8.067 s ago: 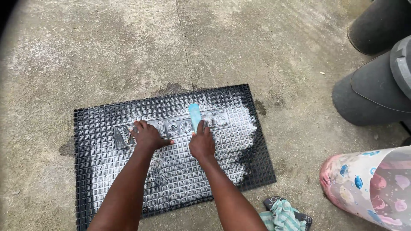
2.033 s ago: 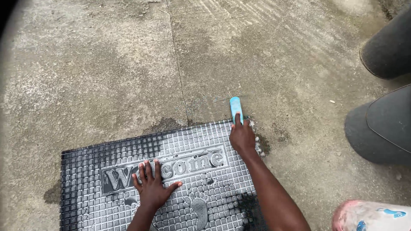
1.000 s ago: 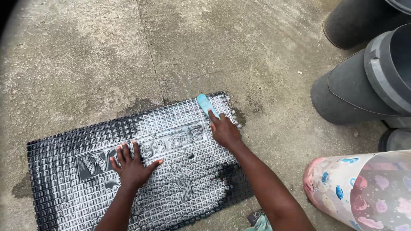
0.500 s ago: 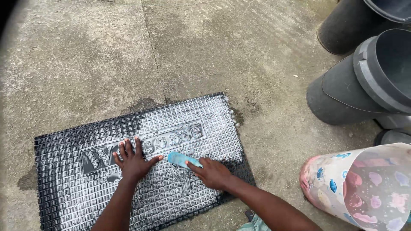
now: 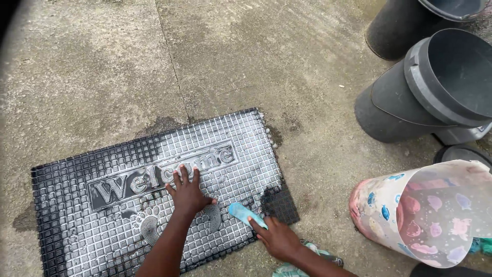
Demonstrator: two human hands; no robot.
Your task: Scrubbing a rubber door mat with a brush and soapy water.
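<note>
Soapsuds whiten most of the black rubber grid doormat that lies flat on the rough grey concrete floor, and we kneel at its near edge. We press our left hand flat on the mat just below its raised lettering, fingers spread and holding nothing. Our right hand closes around the near end of a light blue plastic scrubbing brush, whose far end rests on the mat beside its still-dark near right corner. Under our right wrist lies a green-and-white striped cloth on the floor. To the right we see a translucent plastic container printed with pink and blue fish on its side, and beyond it two dark grey plastic buckets, well apart from the mat.
</note>
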